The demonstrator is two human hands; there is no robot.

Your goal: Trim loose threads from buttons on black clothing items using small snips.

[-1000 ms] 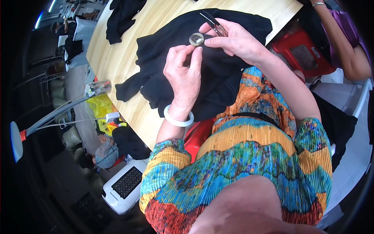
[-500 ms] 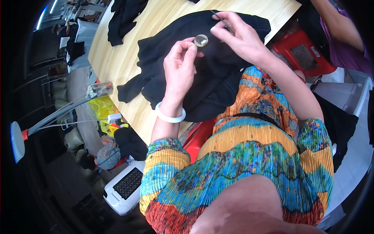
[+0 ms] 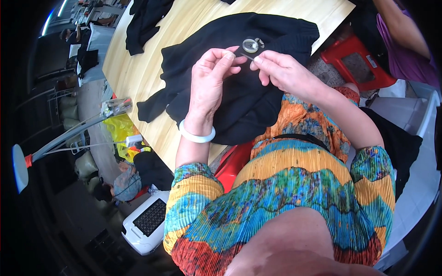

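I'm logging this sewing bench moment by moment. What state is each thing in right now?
Left hand: raised over the garment, fingertips pinched together.
Right hand: raised, fingers pinching something thin, too small to tell.
Round button: lying on the garment, just beyond the fingertips.
Black garment: spread rumpled over the table edge.
Wooden table: bearing the garments.
Red stool: standing on the floor.

A matt black knitted garment is lying soft and ribbed at its hem across the pale, smooth-grained wooden desk. A small clear glossy plastic packet is catching light above the left hand. A smooth, milky white bangle is gleaming on that wrist. The sleeve is showing finely pleated, multicoloured cloth.
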